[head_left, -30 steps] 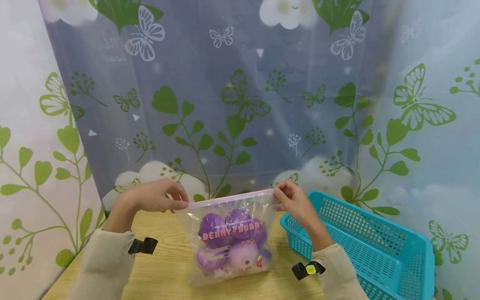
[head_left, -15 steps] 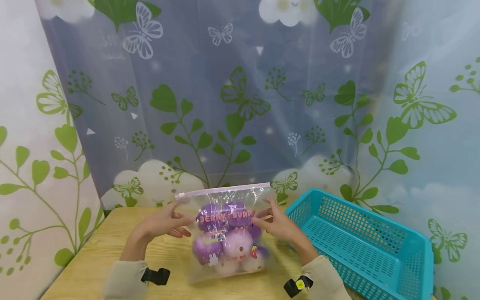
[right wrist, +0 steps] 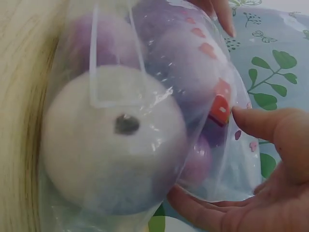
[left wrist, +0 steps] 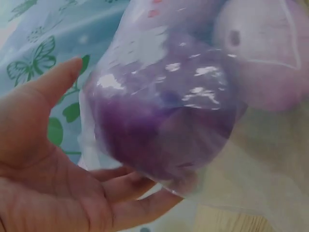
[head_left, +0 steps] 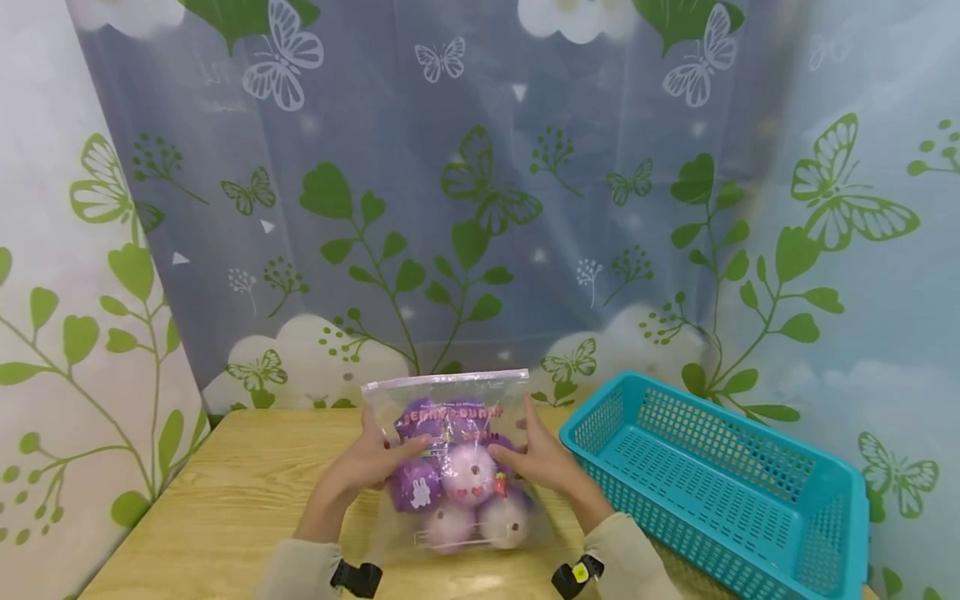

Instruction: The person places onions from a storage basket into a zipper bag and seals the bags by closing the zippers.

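Note:
A clear zip bag with pink lettering stands on the table in the head view, its pale pink closing strip at the top. Several round purple and pale things fill it, such as a pale ball with a dark spot and a deep purple one. My left hand holds the bag's left side, thumb over the front and the other fingers behind it. On the opposite side, my right hand holds it likewise. In the right wrist view, the right thumb is beside a red printed strawberry.
A teal perforated plastic basket stands to the right, close to my right forearm. Wood-grain tabletop extends left of the bag. Behind the table hangs a printed curtain with leaves and butterflies.
Both hands have let go of the bag's top strip, moved down its sides and taken hold there. The bag has settled lower, and the round things inside have shifted.

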### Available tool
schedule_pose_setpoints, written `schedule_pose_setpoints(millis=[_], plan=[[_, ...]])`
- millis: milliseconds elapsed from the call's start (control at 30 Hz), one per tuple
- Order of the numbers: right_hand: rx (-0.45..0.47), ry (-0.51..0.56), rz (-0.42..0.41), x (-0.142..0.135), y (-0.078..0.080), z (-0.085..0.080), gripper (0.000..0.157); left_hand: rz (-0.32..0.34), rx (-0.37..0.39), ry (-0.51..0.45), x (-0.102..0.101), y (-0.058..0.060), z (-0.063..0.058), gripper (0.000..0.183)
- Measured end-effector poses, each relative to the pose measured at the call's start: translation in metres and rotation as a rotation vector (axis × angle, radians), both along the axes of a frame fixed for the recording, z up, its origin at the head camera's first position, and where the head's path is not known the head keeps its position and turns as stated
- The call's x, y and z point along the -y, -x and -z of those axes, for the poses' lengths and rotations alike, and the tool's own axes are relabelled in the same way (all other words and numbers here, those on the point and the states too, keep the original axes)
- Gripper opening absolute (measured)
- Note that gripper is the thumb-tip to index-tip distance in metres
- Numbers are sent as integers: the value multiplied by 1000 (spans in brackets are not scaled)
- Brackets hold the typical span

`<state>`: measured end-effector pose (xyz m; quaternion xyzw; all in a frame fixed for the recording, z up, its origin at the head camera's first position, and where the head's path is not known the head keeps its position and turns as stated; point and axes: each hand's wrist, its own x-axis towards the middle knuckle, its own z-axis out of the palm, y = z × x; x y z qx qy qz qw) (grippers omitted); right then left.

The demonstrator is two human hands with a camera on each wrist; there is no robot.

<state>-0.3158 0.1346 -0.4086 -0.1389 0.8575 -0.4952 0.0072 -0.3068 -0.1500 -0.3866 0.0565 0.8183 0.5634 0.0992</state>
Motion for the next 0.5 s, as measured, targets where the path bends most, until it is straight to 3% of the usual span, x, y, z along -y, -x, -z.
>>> schedule_pose_setpoints(millis=[167,300,500], plan=[[-28,-99,-15,0,2,5,85,-20,-21,70,-6,-1,8,134],[-40,-160,-19,0,3,9,70,-29,-79,138,-9,-1,14,125],[-103,-255,-12,4,1,9,58,-92,-276,444,-24,-4,10,96]])
